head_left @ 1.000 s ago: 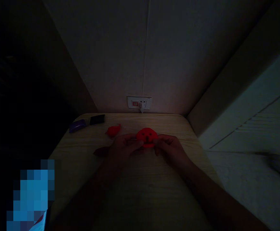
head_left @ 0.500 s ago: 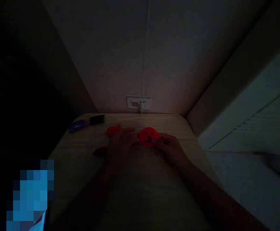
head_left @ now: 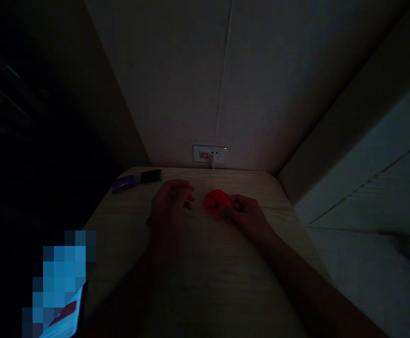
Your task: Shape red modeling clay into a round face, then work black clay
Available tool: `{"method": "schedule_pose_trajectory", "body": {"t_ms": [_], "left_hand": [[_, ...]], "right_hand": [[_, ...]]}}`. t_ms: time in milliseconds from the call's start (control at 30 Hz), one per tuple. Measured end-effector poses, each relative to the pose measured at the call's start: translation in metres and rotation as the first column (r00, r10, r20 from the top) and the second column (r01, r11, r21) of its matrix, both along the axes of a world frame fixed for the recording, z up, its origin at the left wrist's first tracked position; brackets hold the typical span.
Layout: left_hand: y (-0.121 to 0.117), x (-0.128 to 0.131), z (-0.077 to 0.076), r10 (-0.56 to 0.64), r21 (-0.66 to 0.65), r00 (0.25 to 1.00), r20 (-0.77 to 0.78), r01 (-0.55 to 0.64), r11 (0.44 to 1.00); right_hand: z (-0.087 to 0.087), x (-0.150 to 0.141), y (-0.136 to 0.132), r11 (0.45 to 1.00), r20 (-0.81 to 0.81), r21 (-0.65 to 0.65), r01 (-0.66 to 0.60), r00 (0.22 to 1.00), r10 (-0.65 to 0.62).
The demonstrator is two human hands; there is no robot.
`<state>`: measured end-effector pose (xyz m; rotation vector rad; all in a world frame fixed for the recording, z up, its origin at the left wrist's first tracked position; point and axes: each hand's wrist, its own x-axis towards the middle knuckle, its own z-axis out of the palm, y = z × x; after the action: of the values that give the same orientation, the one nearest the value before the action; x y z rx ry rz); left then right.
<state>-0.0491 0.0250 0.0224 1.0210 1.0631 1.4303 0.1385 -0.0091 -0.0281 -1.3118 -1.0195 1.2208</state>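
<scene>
Dim wooden surface (head_left: 205, 277): red disc (head_left: 214, 199), edge pinched by right hand (head_left: 251, 217), best steadied lightly there; left hand (head_left: 167, 204) loosely curled, whether holding anything cannot be told.

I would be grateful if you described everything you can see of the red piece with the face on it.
The red piece is flat and roughly round, with two dark eye spots and dark marks below. It looks matte; the material is unclear. The right hand pinches its right edge, covering part of it, above the wooden tabletop.
</scene>
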Motion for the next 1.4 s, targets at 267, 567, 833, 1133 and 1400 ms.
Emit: {"method": "schedule_pose_trajectory", "body": {"t_ms": [267,567,833,1133,1400], "left_hand": [[0.005,-0.002,-0.007,-0.005,0.016,1.0,0.005,0.005,1.0],[0.009,-0.003,-0.009,-0.01,0.0,1.0,-0.008,0.01,1.0],[0.006,-0.006,-0.001,0.014,0.036,0.994,-0.111,-0.01,0.999],[0.007,-0.018,0.021,-0.032,0.184,0.875,-0.483,0.137,0.973],[-0.012,-0.074,0.002,0.091,0.151,0.237,-0.967,0.249,0.957]], "right_hand": [[-0.001,-0.005,0.008,0.996,0.103,-0.048,-0.075,0.991,0.08],[-0.005,-0.003,0.006,1.0,0.341,-0.011,-0.017,0.94,0.02],[-0.005,0.006,0.001,0.999,0.398,-0.001,0.037,0.917,-0.034],[-0.011,0.003,-0.002,0.997,0.293,0.07,0.041,0.954,-0.059],[-0.014,0.006,-0.001,0.991,0.348,0.136,0.005,0.936,-0.052]]}}
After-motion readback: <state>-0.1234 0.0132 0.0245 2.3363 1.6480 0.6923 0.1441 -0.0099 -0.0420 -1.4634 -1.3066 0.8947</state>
